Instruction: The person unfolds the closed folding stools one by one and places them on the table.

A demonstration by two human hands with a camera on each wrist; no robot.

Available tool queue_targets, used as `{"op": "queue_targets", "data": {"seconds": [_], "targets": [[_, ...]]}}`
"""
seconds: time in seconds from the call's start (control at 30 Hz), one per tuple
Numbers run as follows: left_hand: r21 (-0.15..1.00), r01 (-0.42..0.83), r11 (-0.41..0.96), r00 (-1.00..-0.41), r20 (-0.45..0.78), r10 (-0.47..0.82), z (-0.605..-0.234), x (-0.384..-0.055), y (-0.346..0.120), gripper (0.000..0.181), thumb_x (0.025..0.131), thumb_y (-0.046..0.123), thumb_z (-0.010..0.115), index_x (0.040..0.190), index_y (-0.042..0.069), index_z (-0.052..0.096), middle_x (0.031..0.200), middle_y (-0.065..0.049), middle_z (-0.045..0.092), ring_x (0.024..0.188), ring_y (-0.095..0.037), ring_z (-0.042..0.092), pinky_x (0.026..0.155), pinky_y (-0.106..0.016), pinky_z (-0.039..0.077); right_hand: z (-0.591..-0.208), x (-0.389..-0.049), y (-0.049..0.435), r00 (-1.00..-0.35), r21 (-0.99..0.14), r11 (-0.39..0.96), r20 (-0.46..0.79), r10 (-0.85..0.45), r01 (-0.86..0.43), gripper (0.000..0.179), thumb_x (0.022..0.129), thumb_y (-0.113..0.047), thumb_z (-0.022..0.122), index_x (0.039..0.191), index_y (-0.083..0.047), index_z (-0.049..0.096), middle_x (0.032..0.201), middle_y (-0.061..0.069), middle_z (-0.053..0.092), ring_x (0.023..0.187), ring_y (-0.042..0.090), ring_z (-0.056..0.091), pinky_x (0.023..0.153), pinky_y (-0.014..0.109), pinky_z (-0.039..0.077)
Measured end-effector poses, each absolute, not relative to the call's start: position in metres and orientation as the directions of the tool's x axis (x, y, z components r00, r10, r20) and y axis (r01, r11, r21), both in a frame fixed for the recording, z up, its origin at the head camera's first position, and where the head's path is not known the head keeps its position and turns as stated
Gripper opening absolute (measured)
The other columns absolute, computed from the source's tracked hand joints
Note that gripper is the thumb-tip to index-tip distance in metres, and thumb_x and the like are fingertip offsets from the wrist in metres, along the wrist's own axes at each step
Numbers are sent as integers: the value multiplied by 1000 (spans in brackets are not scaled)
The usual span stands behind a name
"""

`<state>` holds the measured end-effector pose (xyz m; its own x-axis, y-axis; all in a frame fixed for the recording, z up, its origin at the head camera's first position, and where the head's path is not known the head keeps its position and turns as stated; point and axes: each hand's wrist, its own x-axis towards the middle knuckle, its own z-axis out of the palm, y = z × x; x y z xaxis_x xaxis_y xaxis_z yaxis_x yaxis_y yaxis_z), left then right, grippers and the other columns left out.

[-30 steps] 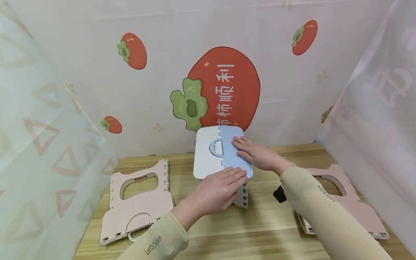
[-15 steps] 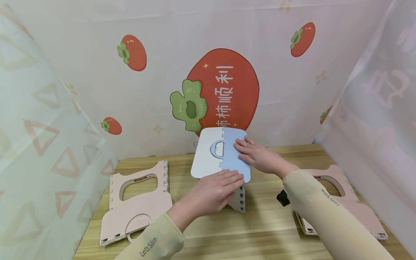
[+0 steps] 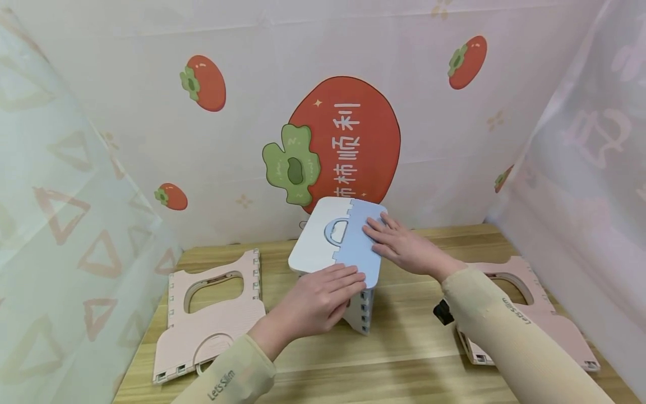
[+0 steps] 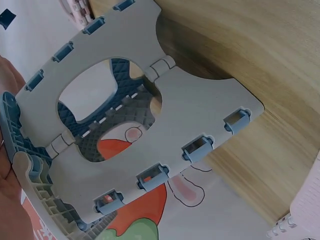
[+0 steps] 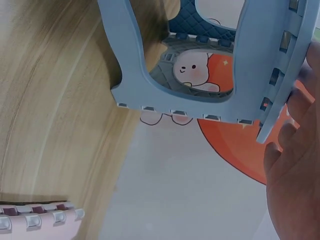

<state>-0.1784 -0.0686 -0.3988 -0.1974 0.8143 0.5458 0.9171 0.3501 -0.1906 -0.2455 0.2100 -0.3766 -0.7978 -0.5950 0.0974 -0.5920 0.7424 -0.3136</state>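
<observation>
Stool (image 3: 313,244) has turned, near end to the left; we seem to adjust its facing, our left hand (image 3: 314,296) and right hand (image 3: 407,248) resting on it, grasping nothing.

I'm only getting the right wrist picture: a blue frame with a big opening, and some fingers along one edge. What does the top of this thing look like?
Observer: In the head view, the stool top is half white and half light blue.
Visitor: Is the right hand on it alone?
Observer: No, the left hand rests on it too, at its near edge.
Visitor: And is that pink piece in my lower left corner the only one?
Observer: No, a second pink piece lies on the left side of the table.
</observation>
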Motion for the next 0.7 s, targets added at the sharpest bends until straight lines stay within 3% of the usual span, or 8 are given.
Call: {"op": "queue_targets", "data": {"seconds": [0.27,0.7], "targets": [[-194,913,359,-200,555,807,-397,-178,-78,42,89,12,70,131,8,69,135,-5,68,130,-21,61,114,-38,45,-370,-242,211,-798,-327,740,83,-597,-588,58,108,-40,50,160,-18,36,167,4,28,156,36,18,122,60,24],[-182,891,417,-252,566,785,-397,-178,-96,42,90,17,67,131,9,70,134,-5,69,129,-21,62,111,-40,48,-368,-240,212,-758,-251,718,132,-639,-649,58,105,-32,58,157,-13,41,164,7,36,153,41,25,124,63,15]]}}
